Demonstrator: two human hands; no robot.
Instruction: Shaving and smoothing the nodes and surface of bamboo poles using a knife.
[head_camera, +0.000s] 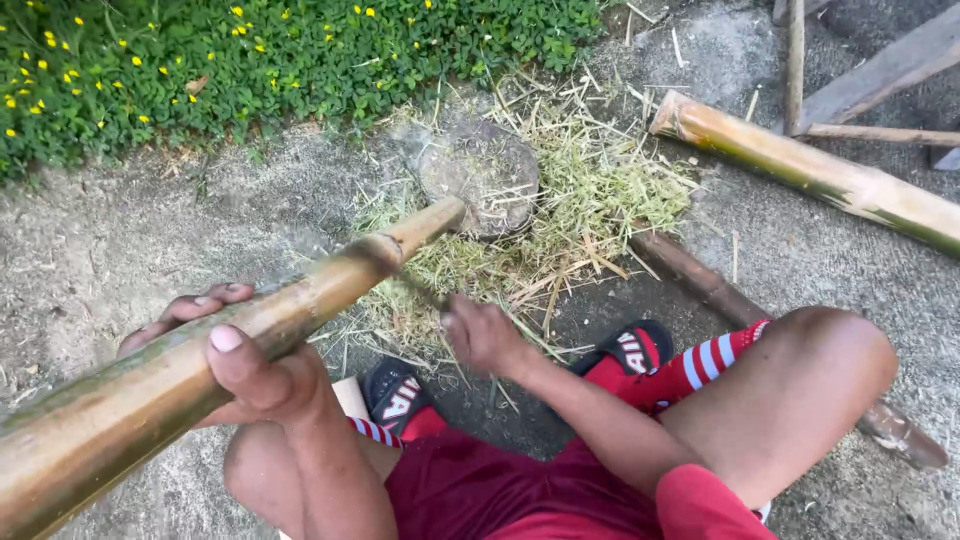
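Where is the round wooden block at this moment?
In the head view, the round wooden block lies on the ground at upper centre, amid straw-like shavings, just below the green plants. The far tip of the bamboo pole rests against its left edge.

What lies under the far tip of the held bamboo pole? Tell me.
The pole tip rests at the edge of a round stump, with pale shavings strewn around it. The left hand grips the pole; the ground beneath the stump is covered.

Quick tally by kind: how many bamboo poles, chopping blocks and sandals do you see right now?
Bamboo poles: 3 – one held, one at upper right, a dark one by the leg
Chopping blocks: 1
Sandals: 2
Total: 6
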